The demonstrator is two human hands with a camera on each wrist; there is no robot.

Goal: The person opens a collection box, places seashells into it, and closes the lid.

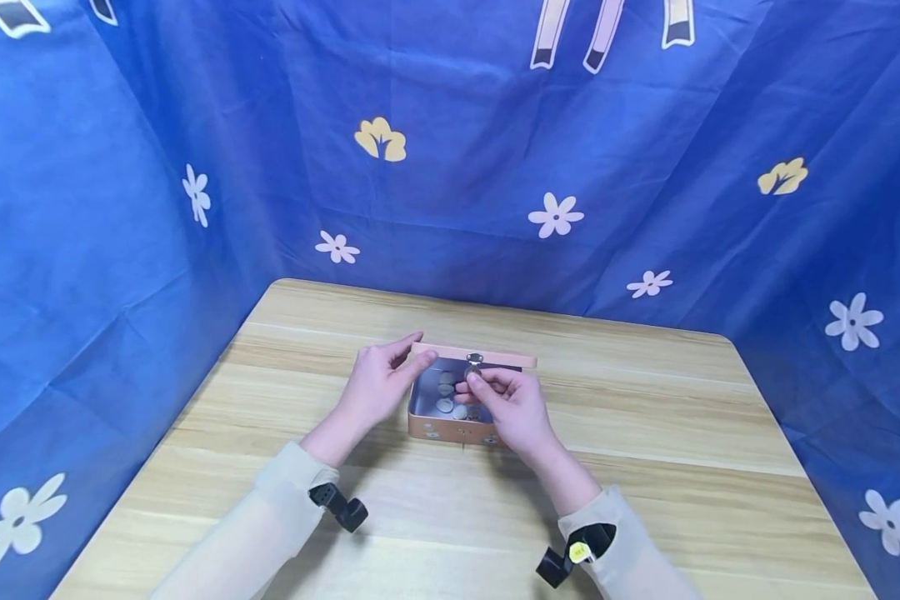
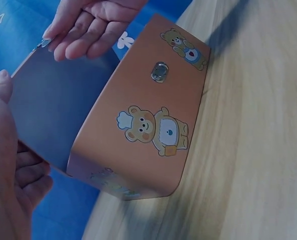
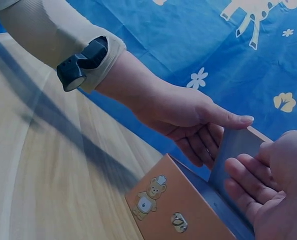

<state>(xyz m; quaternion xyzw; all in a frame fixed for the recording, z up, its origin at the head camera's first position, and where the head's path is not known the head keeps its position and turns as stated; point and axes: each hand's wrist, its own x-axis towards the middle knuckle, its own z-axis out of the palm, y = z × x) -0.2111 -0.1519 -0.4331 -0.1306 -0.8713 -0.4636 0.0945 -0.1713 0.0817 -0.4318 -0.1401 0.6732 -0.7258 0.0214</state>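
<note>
An orange tin box (image 1: pixel 450 430) with bear pictures sits on the table, its hinged lid (image 2: pixel 58 95) raised. My left hand (image 1: pixel 378 379) grips the lid's left edge, thumb at the front and fingers behind. With thumb and fingertips my right hand (image 1: pixel 513 404) pinches the metal clasp (image 1: pixel 475 359) hanging from the lid's front edge; its other fingers are loosely bent in front of the lid's inner face. On the box's front wall is a metal catch plate (image 2: pixel 159 72). Several pale round, coin-like pieces (image 1: pixel 445 405) lie inside; the right hand hides part of the interior.
The light wood-grain table (image 1: pixel 645 467) extends around the box on all sides. A blue patterned cloth (image 1: pixel 450 167) hangs behind the table and along both sides. Each wrist carries a small black camera (image 1: pixel 339 507) on a strap.
</note>
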